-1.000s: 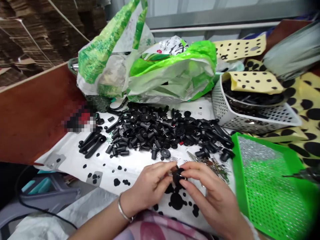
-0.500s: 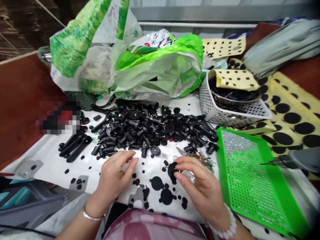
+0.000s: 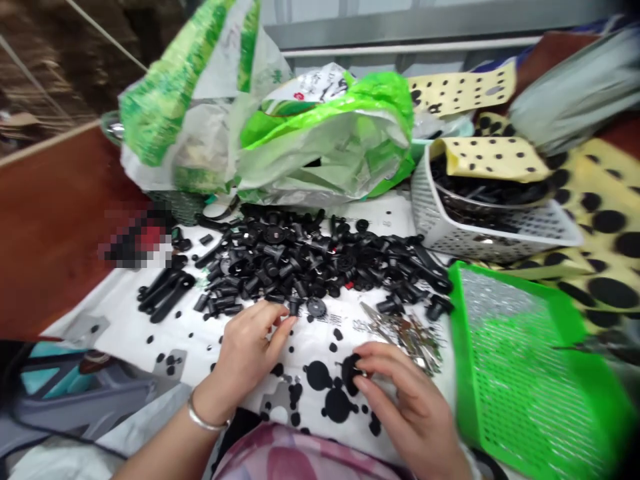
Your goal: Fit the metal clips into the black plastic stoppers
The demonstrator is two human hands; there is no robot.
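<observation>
My right hand [image 3: 405, 397] pinches a round black plastic part [image 3: 351, 373] between thumb and fingers, seen nearly edge-on. At the near edge of a pile of black plastic parts [image 3: 280, 260] is my left hand [image 3: 255, 343], its thumb and forefinger apart. A small black cylindrical part [image 3: 295, 305] stands right by its fingertips; whether they touch it I cannot tell. Just right of that lies a toothed black disc [image 3: 316, 307]. Flat black discs [image 3: 337, 405] lie on the white sheet [image 3: 200, 360] between my hands.
Small metal pieces [image 3: 420, 343] and a pointed metal tool [image 3: 375, 317] lie beyond my right hand. A green perforated tray [image 3: 465, 373] is at the right, with a white basket [image 3: 425, 200] behind it. Plastic bags [image 3: 325, 160] stand at the back. Black handles [image 3: 170, 297] lie left.
My left hand has moved forward and right, up to the small cylindrical part at the pile's edge. The right hand keeps the round part, slightly lower. The whole view has shifted somewhat.
</observation>
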